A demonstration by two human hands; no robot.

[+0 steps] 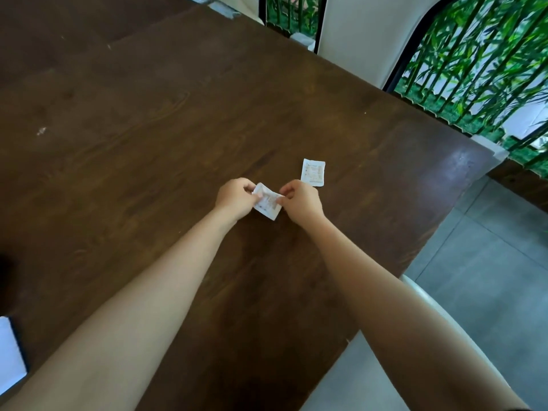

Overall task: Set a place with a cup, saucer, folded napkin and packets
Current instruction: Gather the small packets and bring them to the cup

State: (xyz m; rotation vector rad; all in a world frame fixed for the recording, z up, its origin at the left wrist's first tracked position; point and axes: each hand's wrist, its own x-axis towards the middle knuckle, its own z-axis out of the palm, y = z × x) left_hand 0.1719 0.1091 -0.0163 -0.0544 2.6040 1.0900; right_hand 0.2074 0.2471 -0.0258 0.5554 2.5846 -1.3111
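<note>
A small white packet [268, 203] with faint orange print is pinched between both hands just above the dark wooden table [133, 120]. My left hand [235, 198] grips its left edge and my right hand [302, 201] grips its right edge. A second white packet [312, 172] of the same kind lies flat on the table just beyond my right hand, apart from it. No cup, saucer or napkin is in view.
The table's right edge runs diagonally from the top centre to the bottom. A white chair back [364, 34] stands at the far side, a pale chair rim [427, 298] under my right forearm. A white flat object [10, 354] sits at the left edge. Green bamboo railing [480, 54] behind.
</note>
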